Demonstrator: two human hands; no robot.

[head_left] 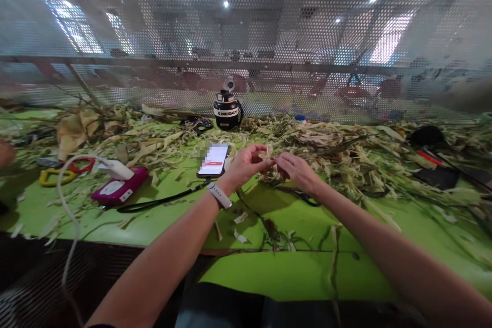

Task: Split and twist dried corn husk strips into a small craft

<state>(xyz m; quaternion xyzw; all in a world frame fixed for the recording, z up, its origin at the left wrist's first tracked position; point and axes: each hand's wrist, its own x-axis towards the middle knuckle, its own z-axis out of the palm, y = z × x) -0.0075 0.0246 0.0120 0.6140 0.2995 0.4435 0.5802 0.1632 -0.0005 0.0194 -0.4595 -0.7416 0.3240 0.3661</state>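
Observation:
My left hand (246, 165), with a pale wristband on its wrist, pinches a small pale strip of dried husk (268, 151) above the green table (172, 223). Fingertips of my right hand (296, 170) close on the strip's lower end, against the left fingertips. Where they meet, the strip's end is hidden. Dark-handled scissors (309, 200) lie under my right wrist. Left of my left hand is a phone (216, 159) with a lit screen, its black strap (161, 199) trailing left. Loose husk scraps (241, 236) lie below my hands.
Heaps of husk strips (338, 146) spread along the back and right. A black bottle (227, 111) stands behind the phone. At left are a purple power bank (120, 188) with a white cable and yellow-handled scissors (57, 177). A perforated screen (253, 36) rises behind. Another person's hand (5, 155) shows at far left.

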